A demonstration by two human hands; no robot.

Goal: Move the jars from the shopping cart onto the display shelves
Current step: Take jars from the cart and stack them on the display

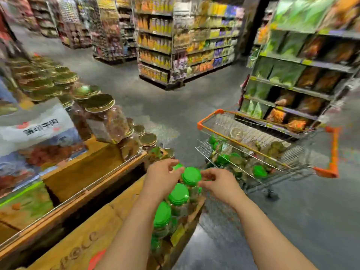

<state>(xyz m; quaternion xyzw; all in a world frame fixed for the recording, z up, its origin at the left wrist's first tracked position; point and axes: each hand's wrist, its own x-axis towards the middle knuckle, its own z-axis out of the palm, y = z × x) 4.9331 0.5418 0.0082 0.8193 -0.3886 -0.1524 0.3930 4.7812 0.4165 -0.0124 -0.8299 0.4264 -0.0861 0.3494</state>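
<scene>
Hands meet over a green-lidded jar (191, 177) standing at the far end of a row of green-lidded jars (171, 207) on the wooden display shelf (91, 240). Left hand (162, 177) curls its fingers toward the lid from the left, fingertips at the lid's edge; right hand (216, 183) reaches in from the right, thumb and forefinger pinched near the lid's rim. Motion blur prevents telling whether either hand actually clamps the jar or only touches it. Shopping cart (272, 145), wire-sided with orange trim, stands on the grey floor just right of the shelf and holds more green-lidded jars (259, 171) in its basket. Upper tier of the wooden display (85, 164) carries gold-lidded jars (101, 112), and a printed sign (37, 129) stands to their left. Store shelving (303, 75) with bagged goods rises behind the cart.
</scene>
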